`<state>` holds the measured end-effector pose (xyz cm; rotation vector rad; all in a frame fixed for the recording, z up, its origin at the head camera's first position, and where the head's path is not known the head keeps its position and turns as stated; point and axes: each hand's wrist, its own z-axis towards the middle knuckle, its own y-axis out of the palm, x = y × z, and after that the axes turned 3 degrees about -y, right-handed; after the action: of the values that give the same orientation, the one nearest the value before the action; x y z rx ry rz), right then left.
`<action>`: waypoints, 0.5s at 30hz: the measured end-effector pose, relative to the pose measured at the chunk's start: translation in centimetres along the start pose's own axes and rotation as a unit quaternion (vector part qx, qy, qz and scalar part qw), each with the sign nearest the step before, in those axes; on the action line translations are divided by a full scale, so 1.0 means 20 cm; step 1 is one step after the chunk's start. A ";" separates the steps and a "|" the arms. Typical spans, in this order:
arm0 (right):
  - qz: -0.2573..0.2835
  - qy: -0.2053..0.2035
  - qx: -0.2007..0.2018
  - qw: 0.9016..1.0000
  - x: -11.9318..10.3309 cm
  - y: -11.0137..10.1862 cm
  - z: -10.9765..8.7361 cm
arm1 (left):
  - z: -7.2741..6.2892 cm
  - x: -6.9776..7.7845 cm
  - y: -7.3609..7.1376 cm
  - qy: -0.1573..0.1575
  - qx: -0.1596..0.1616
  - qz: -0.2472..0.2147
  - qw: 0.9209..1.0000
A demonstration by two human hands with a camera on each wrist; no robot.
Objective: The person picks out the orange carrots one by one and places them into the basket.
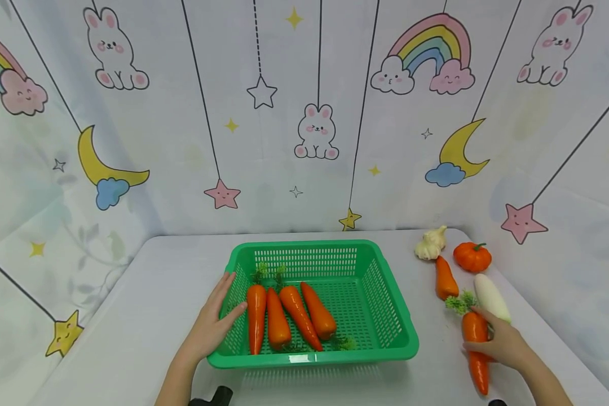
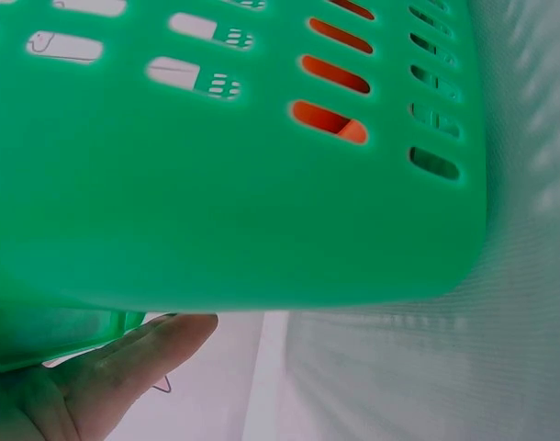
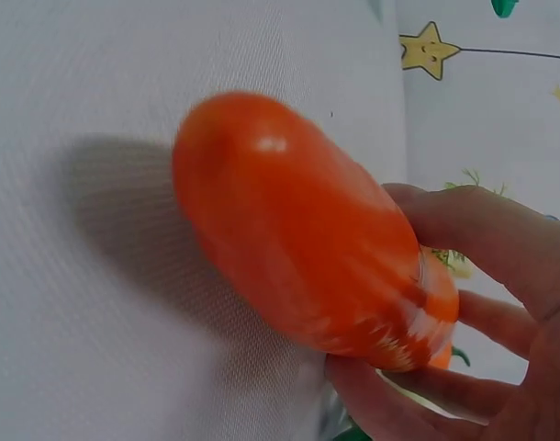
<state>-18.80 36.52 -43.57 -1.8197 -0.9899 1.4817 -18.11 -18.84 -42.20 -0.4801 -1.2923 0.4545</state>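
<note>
My left hand (image 1: 213,321) rests on the left rim of a green plastic basket (image 1: 312,357), its fingers extended and its thumb across the rim. Several orange carrots (image 1: 277,320) with green tops lie in the basket's left half. At the right, my right hand (image 1: 504,341) holds another carrot (image 1: 474,327) with a leafy green top between thumb and fingers. The right wrist view shows this carrot (image 3: 289,220) close up, casting a shadow on the white surface. In the left wrist view, the left hand (image 2: 124,377) is at the rim, partly hidden by the basket wall (image 2: 216,220).
Beyond the right hand lie a smaller carrot (image 1: 445,279), a garlic bulb (image 1: 431,243), a small orange pumpkin (image 1: 472,257) and a long white vegetable (image 1: 491,298). A patterned cloth (image 1: 264,146) hangs behind the white table (image 1: 177,270). Dark objects (image 1: 220,396) show at the near edge.
</note>
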 end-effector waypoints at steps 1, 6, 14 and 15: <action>0.008 0.003 -0.005 1.000 0.00 0.00 0.00 | 0.00 0.00 0.00 0.000 0.000 0.000 1.000; 0.031 0.028 -0.008 0.999 -0.02 0.00 -0.01 | 0.00 0.00 0.00 -0.001 0.000 -0.001 1.000; 0.056 0.032 0.001 0.998 -0.04 -0.03 -0.03 | 0.00 0.00 0.00 -0.001 0.000 0.000 1.000; 0.055 0.032 0.002 0.998 -0.04 -0.03 -0.03 | 0.00 0.00 0.00 0.000 0.000 0.000 1.000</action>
<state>-18.40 36.19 -42.47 -1.9337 -0.8678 1.4787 -18.12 -18.86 -42.29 -0.4799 -1.2924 0.4547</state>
